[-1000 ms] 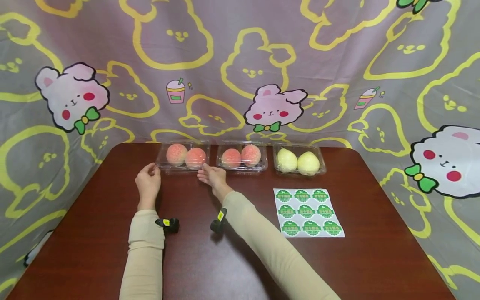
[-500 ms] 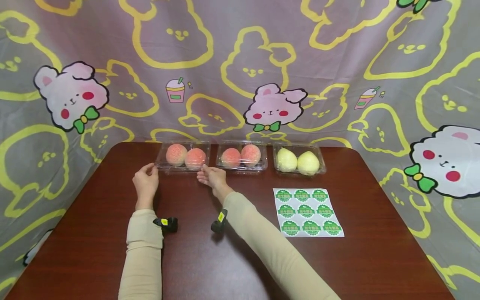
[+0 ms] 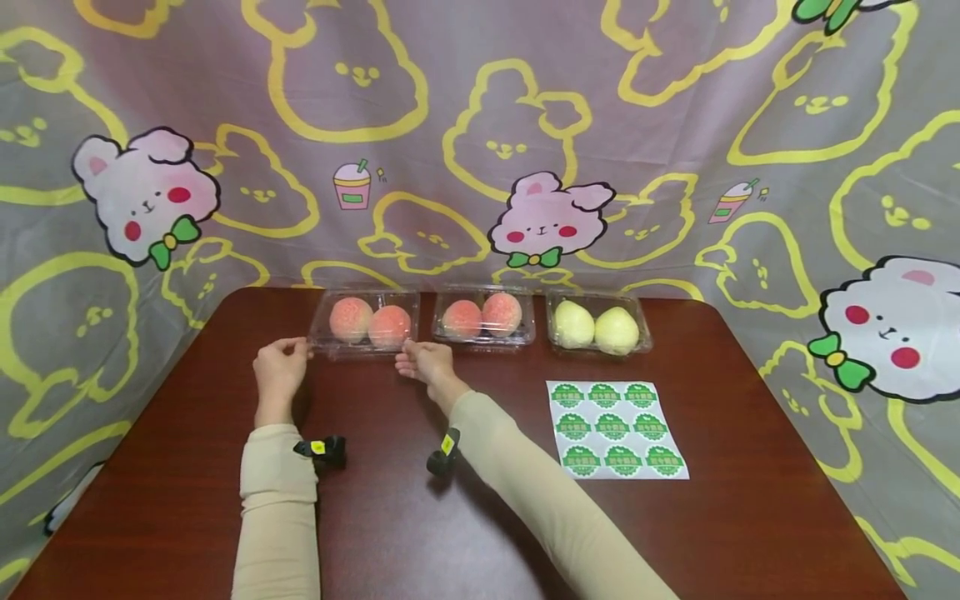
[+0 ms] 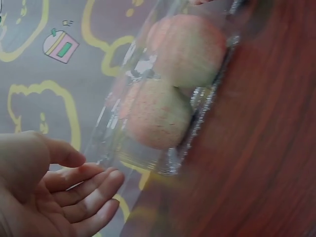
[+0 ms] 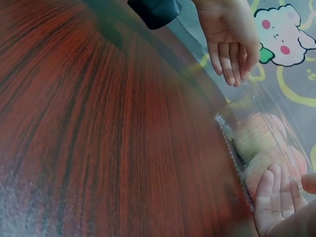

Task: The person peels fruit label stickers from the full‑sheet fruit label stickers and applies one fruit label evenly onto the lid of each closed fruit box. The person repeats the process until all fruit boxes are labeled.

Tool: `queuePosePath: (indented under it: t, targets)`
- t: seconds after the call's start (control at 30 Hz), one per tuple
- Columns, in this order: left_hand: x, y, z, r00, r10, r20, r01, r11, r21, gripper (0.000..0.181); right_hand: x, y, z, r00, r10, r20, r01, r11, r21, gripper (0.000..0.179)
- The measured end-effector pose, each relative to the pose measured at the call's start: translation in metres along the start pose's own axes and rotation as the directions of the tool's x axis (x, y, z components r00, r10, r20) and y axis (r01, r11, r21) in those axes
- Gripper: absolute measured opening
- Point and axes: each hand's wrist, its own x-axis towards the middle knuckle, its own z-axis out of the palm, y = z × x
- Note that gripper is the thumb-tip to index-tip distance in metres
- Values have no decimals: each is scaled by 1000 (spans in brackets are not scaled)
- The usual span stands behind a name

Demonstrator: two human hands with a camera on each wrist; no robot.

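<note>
A clear plastic fruit box (image 3: 365,343) with two pink peaches (image 4: 158,114) inside stands at the back left of the table, its lid down. At the box's left front corner, the thumb and index finger of my left hand (image 3: 279,377) pinch the edge; the other fingers are loosely bent below. My right hand (image 3: 427,367) holds the right front corner between thumb and fingers, palm turned up in the right wrist view. Where the right thumb meets the plastic is partly cut off there.
To the right stand a second clear box (image 3: 483,335) with two peaches and a third box (image 3: 645,340) with two pale yellow fruits. A sheet of round green stickers (image 3: 617,429) lies on the brown table (image 3: 750,500). A patterned curtain (image 3: 450,125) hangs behind.
The left peach box has shifted slightly toward me and a little to the left, both hands moving with it. My left wrist has swung a little outward. The other boxes and stickers stay put.
</note>
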Motion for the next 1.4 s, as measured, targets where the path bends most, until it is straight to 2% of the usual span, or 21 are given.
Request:
queuePosePath:
  t: [0.3,0.7,0.93,1.1,1.2,1.4]
  targets:
    - [-3,-1,-13,999,30,39,-32,997,71,34,-4,2,-4,998,22,56,-21,999,-29,25]
    - [-2,-3,-27,991,-9,130,-4,995,97,39,-10,2,-4,988,60,142,-50,996,-69,26]
    - [-2,-4,-33,982,-8,191,-16,992,122,39,-18,1,-10,983,83,162,-59,987,-148,26]
    - [-2,-3,-34,970,-14,244,-11,995,98,41,-21,-1,-17,979,104,173,-66,975,-212,29]
    - [-1,-4,-31,972,-15,236,-8,995,98,40,-20,-2,-21,982,103,156,-67,973,-222,30]
    - [1,-6,-21,991,0,130,-14,994,108,37,-14,-6,-27,990,70,122,-50,986,-162,29]
